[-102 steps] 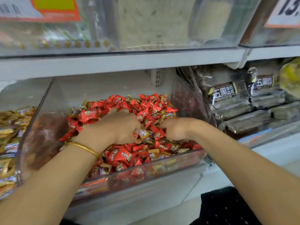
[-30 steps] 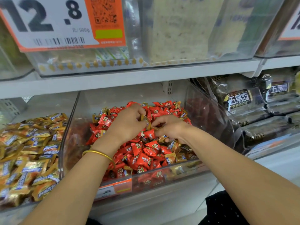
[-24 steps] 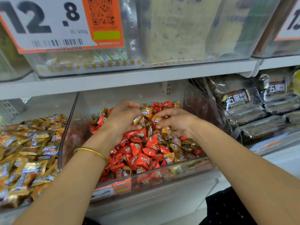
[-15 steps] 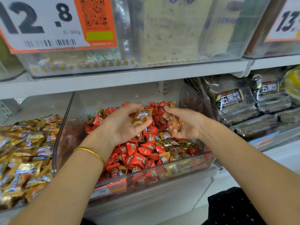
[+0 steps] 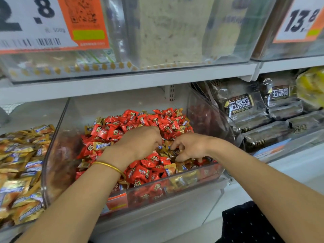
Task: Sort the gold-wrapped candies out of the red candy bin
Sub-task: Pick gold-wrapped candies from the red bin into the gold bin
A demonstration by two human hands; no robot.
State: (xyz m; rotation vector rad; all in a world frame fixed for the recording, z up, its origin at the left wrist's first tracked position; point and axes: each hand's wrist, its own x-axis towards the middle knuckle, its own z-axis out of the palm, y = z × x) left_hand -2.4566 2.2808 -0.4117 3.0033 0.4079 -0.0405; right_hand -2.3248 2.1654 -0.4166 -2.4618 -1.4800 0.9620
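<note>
Bin wall: the clear plastic red candy bin (image 5: 175, 188) has a low near wall and an open top; both forearms reach in over it.
Near stray: one gold-wrapped candy (image 5: 169, 168) lies just behind that wall, near the right hand.
Left hand (image 5: 140, 144): palm down, fingers curled into the pile; I cannot tell whether it holds anything.
Right hand (image 5: 191, 148): fingers bent down, picking; its hold is also unclear.
Gold cluster (image 5: 166, 149): between the two hands' fingertips, equally near both.
Left stray (image 5: 101, 145): gold wrapper, long axis left-right, left of the left hand.
Room: the gold candy bin (image 5: 21, 163) lies just left; probably the drop spot.
Far: red-wrapped candies (image 5: 133, 120) heaped; the white shelf (image 5: 122, 81) is overhead.
</note>
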